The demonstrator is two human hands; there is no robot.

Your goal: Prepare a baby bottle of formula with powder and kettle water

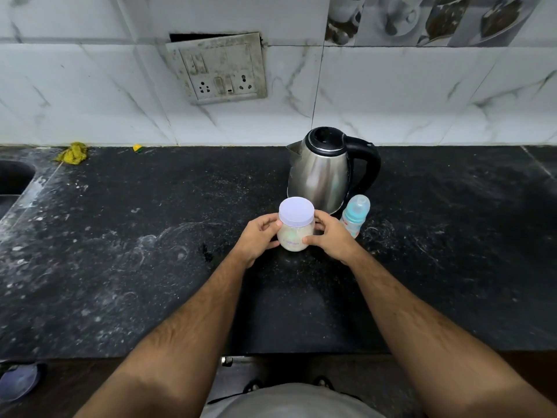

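Centrally, a clear powder jar (294,233) with a pale lilac lid (296,213) stands upright on the black speckled counter (150,251), just below frame middle. Lid is on. Pale powder fills the body. Both hands are on it: left hand (258,238) wraps the jar's left side, fingers curled around the glass under the lid, thumb at the lower front. Right hand (331,238) grips the right side, fingers curled behind, thumb pressed across the lower front of the jar. Both forearms run up from the bottom corners of the frame.

Just above the jar, right of centre, sits a steel kettle (324,170), black lid closed, black handle toward the right, spout toward the left. Jar lid overlaps the kettle's base in view; contact cannot be told. Baby bottle (355,215), teal with a clear cap, stands just right of the right hand, beside the kettle base, tilted look from lens.

Upper centre: a grimy switch and socket plate (218,67) on white marbled wall tile, its cover hanging loose at the top. Upper left at the counter's back edge: a crumpled yellow cloth (72,152) and a small yellow-green scrap (138,148). Far left: sink edge (15,176), partly cut off. Bottom left corner: a bluish round object, too blurred to tell.
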